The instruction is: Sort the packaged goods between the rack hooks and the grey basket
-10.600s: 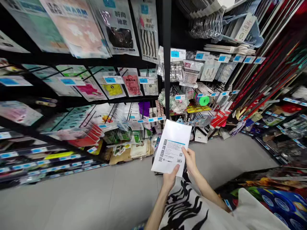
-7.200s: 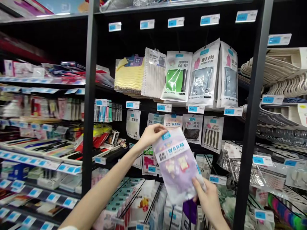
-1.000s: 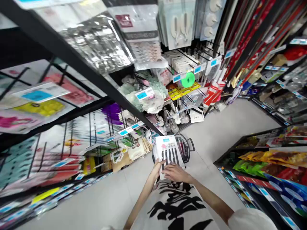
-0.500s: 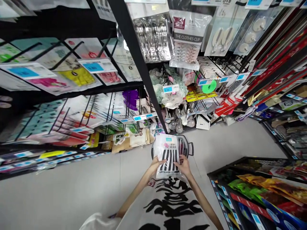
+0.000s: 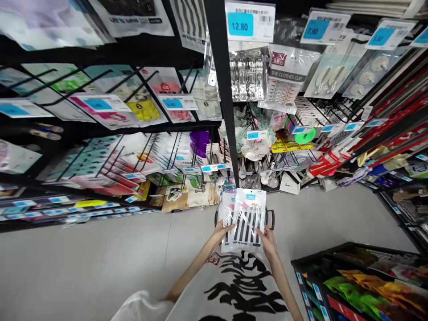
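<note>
I hold a clear packet with a black-and-white striped item (image 5: 244,221) in front of me with both hands. My left hand (image 5: 221,232) grips its lower left edge, my right hand (image 5: 267,238) its lower right edge. The packet has a blue tag at its top and hangs over a dark shopping basket (image 5: 271,218) standing on the grey floor, which it mostly hides. My black-and-white patterned clothing (image 5: 240,285) fills the bottom of the view.
Black store shelves (image 5: 224,89) with hanging packets and blue price tags stand ahead. Clothes clips (image 5: 249,78), hooks and sponges hang to the right. A low display of colourful goods (image 5: 361,285) sits at my right. Grey floor (image 5: 83,263) lies to the left.
The packet stays in both hands over the basket. My right hand has moved from the front of the packet to its lower right edge. My view has tilted up towards the shelves.
</note>
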Tool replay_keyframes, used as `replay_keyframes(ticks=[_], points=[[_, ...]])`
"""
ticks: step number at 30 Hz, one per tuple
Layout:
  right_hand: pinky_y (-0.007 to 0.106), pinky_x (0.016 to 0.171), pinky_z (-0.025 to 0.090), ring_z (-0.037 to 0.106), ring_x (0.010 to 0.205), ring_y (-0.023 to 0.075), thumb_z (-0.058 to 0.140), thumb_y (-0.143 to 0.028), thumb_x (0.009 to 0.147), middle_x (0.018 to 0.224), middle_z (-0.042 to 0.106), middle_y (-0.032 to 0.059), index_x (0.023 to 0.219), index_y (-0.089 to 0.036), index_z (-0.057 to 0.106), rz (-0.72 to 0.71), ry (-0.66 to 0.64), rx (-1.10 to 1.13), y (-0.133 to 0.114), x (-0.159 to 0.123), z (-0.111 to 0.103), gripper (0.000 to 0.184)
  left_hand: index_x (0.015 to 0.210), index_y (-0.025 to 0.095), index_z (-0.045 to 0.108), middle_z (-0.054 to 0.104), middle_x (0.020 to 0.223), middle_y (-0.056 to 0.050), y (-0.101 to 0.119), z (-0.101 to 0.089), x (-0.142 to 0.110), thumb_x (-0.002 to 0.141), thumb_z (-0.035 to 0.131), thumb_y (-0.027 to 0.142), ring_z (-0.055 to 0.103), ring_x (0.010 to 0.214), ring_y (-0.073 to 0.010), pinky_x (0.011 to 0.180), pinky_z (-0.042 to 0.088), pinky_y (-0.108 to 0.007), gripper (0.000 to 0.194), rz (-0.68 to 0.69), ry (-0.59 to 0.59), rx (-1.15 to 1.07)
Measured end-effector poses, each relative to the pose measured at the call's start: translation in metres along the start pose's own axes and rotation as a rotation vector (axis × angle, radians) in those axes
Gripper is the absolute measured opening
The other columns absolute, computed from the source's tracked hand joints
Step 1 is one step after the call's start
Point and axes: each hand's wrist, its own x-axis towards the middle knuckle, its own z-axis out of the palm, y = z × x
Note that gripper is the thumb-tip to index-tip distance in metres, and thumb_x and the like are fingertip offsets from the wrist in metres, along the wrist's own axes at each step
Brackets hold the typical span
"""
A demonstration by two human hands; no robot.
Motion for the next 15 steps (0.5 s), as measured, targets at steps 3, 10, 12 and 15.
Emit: replay_keyframes(ticks=[3,10,12,15], points=[[0.036,0.071,0.061,0.073,0.075,0.0270,0.092,-0.051,0.063,0.082,0.076,0.0043,0.096,-0.020,0.064,-0.004,0.105,0.057,-0.006,0.007,-0.017,0.052,0.109,0.013,0.071,0.079,0.103,-0.015,-0.001,-0.009,0.003,0.060,0.095,0.043,0.075,0.093,-0.0326,0.087,0.058,-0.043,0.063,0.031,0.042,-0.007],[0.030,0.068,0.062,0.073,0.071,0.0218,0.095,-0.044,0.052,0.088,0.078,0.0050,0.107,-0.021,0.066,-0.017,0.478,0.166,-0.005,-0.005,-0.086,0.066,0.108,0.011,0.070,0.079,0.096,-0.015,-0.014,-0.034,0.002,0.054,0.097,0.047,0.075,0.089,-0.0337,0.085,0.059,-0.045,0.069,-0.039,0.040,-0.004],[0.030,0.073,0.062,0.074,0.077,0.0219,0.095,-0.039,0.053,0.095,0.078,0.0067,0.106,-0.020,0.068,-0.044,0.540,0.201,-0.004,-0.017,-0.102,0.063,0.109,0.011,0.069,0.079,0.098,-0.015,-0.020,-0.037,0.007,0.055,0.096,0.049,0.075,0.091,-0.0339,0.087,0.058,-0.045,0.071,-0.058,0.034,0.011],[0.029,0.080,0.061,0.075,0.086,0.0219,0.093,-0.037,0.056,0.100,0.078,0.0069,0.107,-0.022,0.068,-0.075,0.605,0.220,-0.006,-0.032,-0.115,0.059,0.116,0.011,0.066,0.076,0.112,-0.018,-0.025,-0.040,0.021,0.057,0.095,0.048,0.072,0.102,-0.0339,0.095,0.055,-0.043,0.076,-0.062,0.044,0.061]])
